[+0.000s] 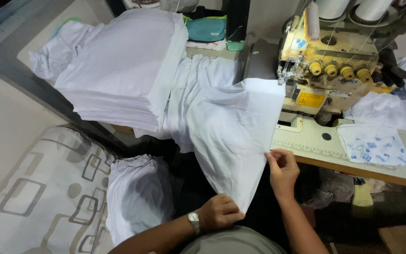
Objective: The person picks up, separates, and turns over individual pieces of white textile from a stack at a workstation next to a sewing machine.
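Your fingers (274, 156) pinch the white cloth (231, 127) on its right edge; your left hand (219, 212) grips its near corner. It hangs off the bench (400, 174), soft, light, floppy. Hold the edges.

Head cam, close, looking down.

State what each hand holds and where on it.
Both hold the white fabric piece: the left hand at its lower corner, the right hand pinching its right edge beside the sewing machine.

thread cones (348, 8) cropped above, machine needle hidden
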